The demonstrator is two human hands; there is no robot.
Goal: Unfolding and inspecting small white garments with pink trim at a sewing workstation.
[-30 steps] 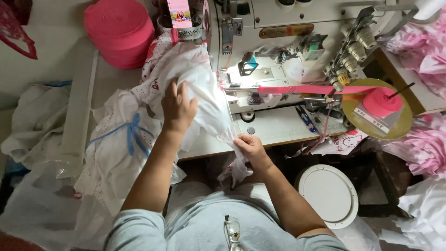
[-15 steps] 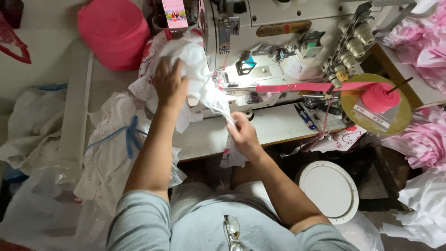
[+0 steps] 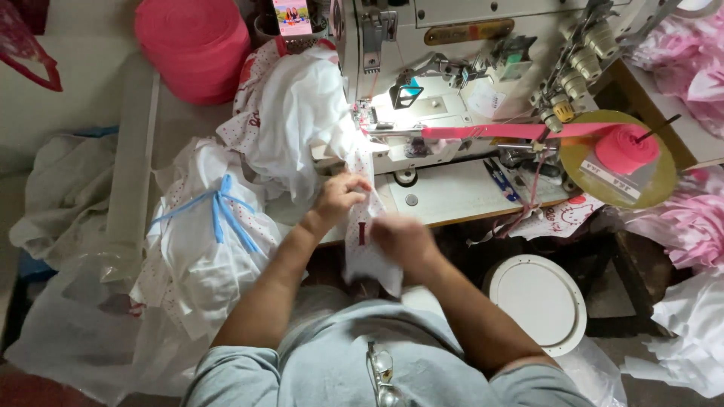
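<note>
My left hand (image 3: 338, 197) grips a strip of white fabric with small red dots (image 3: 367, 252) at the front edge of the sewing table (image 3: 452, 197). My right hand (image 3: 403, 237), blurred, holds the same strip a little lower, near my lap. The strip leads up to a heap of white cloth (image 3: 298, 117) lying beside the sewing machine (image 3: 467, 68). A pink tape (image 3: 490, 131) runs across the machine's lit bed from a pink roll on a yellow disc (image 3: 622, 154).
A bundle of white dotted pieces tied with blue ribbon (image 3: 219, 226) sits left of my arm. A big pink spool (image 3: 194, 45) stands at the back left. Blue snips (image 3: 501, 179) lie on the table. A round white lid (image 3: 537, 301) and pink garments (image 3: 697, 218) are at right.
My left hand came down from the cloth heap to the table's front edge. My right hand moved lower and right along the strip, which now hangs toward my lap.
</note>
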